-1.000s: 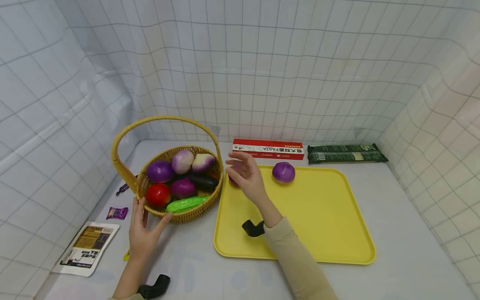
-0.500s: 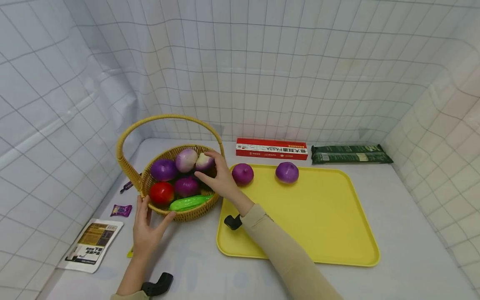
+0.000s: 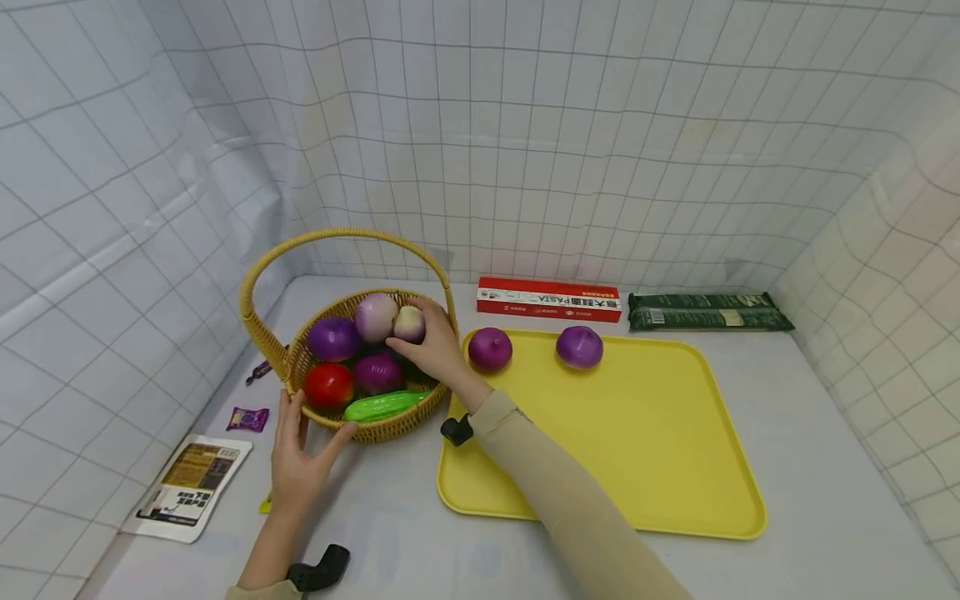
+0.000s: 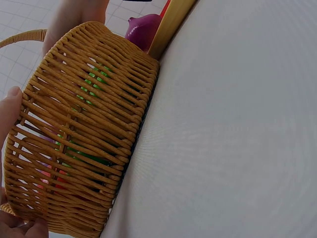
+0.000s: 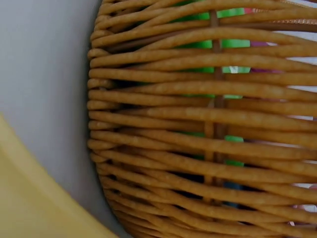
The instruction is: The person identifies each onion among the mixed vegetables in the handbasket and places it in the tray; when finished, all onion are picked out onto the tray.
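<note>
My left hand [image 3: 296,458] grips the near left rim of a wicker basket [image 3: 393,429], its thumb over the front edge. In the left wrist view, the thumb [image 4: 10,106] touches the woven side. My right hand [image 3: 437,346] reaches into the basket's right side and holds a purple-and-white turnip [image 3: 409,323]. Around it lie a pale purple onion [image 3: 376,317], a purple round vegetable [image 3: 333,339], a red tomato [image 3: 328,385], a dark purple onion [image 3: 378,373] and a green ridged cucumber [image 3: 385,406]. The right wrist view shows mostly basket weave [image 5: 198,114].
A yellow tray [image 3: 615,450] right of the basket bears a magenta onion [image 3: 490,349] and a purple round vegetable [image 3: 580,347]. Behind stand a red pasta box [image 3: 549,299] and a green packet [image 3: 708,312]. Left lie a white pouch [image 3: 187,487] and a purple wrapped sweet [image 3: 247,419].
My right hand has moved left from over the tray into the basket and taken hold of the turnip. The left hand stays at the rim; the view has shifted slightly.
</note>
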Motion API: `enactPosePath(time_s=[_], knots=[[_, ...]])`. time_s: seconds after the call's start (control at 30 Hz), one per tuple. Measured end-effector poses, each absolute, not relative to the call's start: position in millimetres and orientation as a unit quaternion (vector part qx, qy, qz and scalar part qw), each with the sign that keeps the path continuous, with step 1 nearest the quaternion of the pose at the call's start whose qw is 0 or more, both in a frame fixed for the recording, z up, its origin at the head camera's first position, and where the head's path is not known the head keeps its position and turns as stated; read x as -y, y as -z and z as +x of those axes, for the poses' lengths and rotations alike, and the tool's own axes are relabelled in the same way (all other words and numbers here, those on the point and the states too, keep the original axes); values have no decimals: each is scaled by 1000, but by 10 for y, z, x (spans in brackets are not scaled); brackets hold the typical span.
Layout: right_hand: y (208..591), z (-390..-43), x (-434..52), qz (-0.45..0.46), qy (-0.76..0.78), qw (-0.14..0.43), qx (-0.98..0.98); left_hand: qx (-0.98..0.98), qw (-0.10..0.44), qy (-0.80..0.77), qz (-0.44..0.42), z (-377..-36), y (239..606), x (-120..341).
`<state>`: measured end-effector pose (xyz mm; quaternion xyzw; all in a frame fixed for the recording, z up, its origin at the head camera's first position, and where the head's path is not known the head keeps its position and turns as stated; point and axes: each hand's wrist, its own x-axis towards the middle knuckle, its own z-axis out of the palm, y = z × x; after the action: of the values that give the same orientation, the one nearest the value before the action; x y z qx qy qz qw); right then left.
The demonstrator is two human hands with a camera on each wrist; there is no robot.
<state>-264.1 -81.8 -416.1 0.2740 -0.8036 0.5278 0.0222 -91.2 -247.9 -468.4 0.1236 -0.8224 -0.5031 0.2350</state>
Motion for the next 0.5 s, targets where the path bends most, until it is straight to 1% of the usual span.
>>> enactPosePath(time_s=[0.23,0.5], knots=[[4167,-2687,893,278,-439,45,853,822,239,504,117,-915,4674,2471],[4169,-2699,903,294,-418,37,859,822,235,504,122,-906,4674,2473]])
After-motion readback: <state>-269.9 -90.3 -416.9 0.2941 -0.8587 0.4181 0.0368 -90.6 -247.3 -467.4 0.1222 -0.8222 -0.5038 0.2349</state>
